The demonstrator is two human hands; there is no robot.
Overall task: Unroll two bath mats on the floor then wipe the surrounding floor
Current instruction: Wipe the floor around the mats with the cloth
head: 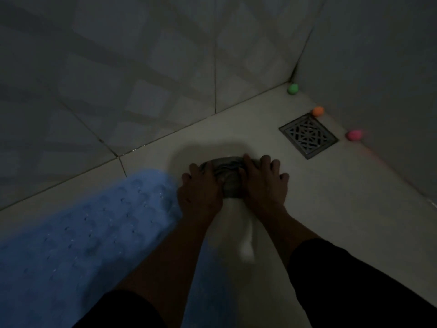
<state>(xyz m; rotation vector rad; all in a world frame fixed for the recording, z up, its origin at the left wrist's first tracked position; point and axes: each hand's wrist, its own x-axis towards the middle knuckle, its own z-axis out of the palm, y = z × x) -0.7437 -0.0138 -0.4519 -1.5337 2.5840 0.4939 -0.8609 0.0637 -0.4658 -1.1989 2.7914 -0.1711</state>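
A blue bath mat (78, 233) with a bumpy surface lies flat on the pale floor at the lower left. Just past its far end, a bunched grey cloth (228, 178) rests on the floor tile. My left hand (201, 188) presses on the cloth's left side and my right hand (263, 181) presses on its right side, fingers spread over it. Only one mat is in view. The scene is dim.
A square metal floor drain (308, 138) sits right of the cloth near the corner. Three small balls lie along the right wall: green (293, 88), orange (318, 111), pink (354, 135). Tiled walls (142, 79) close in behind and to the right.
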